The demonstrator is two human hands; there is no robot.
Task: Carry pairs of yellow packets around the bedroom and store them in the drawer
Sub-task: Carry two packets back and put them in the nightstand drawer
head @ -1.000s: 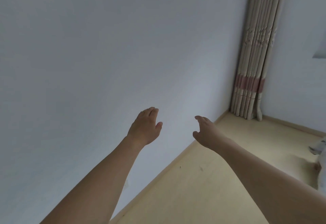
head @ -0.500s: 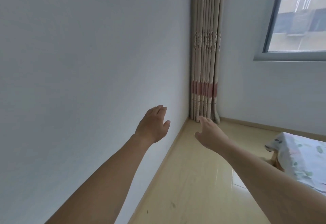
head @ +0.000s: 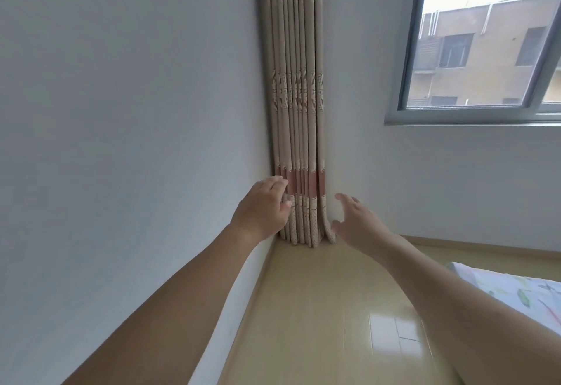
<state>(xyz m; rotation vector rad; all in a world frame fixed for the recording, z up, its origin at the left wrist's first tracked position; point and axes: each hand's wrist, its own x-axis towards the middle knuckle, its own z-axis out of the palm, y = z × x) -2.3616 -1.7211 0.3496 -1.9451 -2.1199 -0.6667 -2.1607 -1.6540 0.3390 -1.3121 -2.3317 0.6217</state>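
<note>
Two bare arms reached forward toward the corner of a bedroom, both hands empty. The left hand (head: 262, 207) was held out with its back to the camera, fingers loosely extended and gripping nothing, its fingertips overlapping in the view the lower part of a gathered curtain (head: 296, 105); whether it touched the fabric could not be told. The right hand (head: 356, 222) was stretched out just to the right of the curtain's hem, fingers relaxed and spread, thumb apart, also holding nothing. The curtain, beige with a patterned band at mid-height and a pinkish-red band lower down, hung in tight folds in the corner where the plain pale wall (head: 121, 141) on the left met the window wall. A grey-framed window (head: 403, 50) at upper right looked out on a tan apartment building (head: 473, 60). The glossy light wood floor (head: 328, 308) ran between the left wall and the corner of a bed (head: 516, 290) covered in a white sheet with a leafy print, seen at the lower right behind the right forearm. No yellow packets and no drawer appeared anywhere in the head camera's view, so where they lay could not be told.
</note>
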